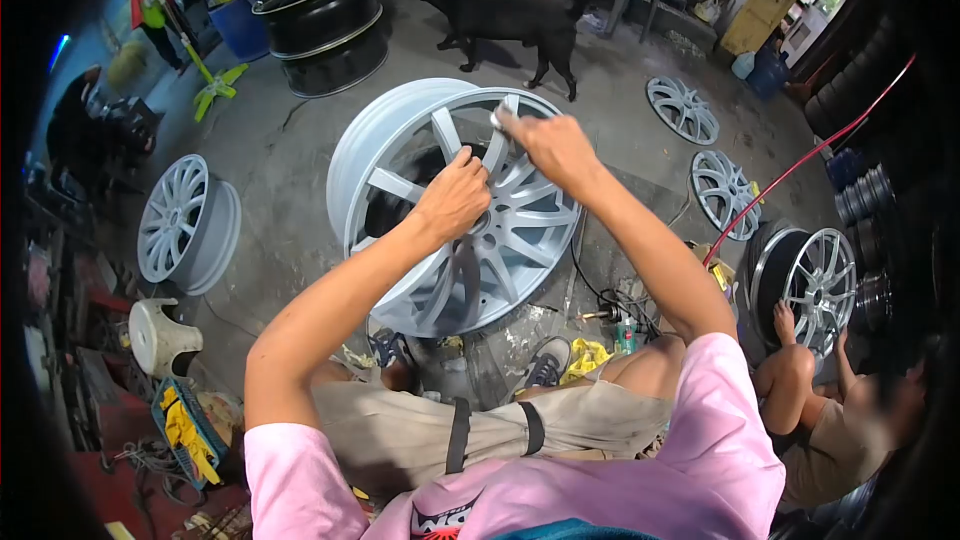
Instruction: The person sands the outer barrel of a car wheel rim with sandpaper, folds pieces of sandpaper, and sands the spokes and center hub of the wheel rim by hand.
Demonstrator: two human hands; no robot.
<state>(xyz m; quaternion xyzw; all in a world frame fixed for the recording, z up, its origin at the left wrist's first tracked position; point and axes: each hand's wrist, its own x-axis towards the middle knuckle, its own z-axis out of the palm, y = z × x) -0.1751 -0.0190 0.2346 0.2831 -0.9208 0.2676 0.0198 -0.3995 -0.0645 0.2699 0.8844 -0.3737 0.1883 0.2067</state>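
A large light-grey wheel rim (515, 222) stands tilted in front of my knees, its spoked face toward me. My left hand (457, 197) is closed at a spoke near the hub, fingers curled around it. Up at the rim's top edge, my right hand (548, 147) is closed on a small pale pad (497, 117), pressed to the upper end of a spoke. What the pad is made of cannot be made out. Dark gaps show between the spokes.
Another rim (175, 220) stands left, by a white stool (160, 335). Stacked black rims (325, 30) and a black dog (505, 20) are beyond. Rims (683, 110) lie right, where a seated co-worker (850, 430) touches a spoked wheel (820, 285). A red hose (810, 155) crosses there.
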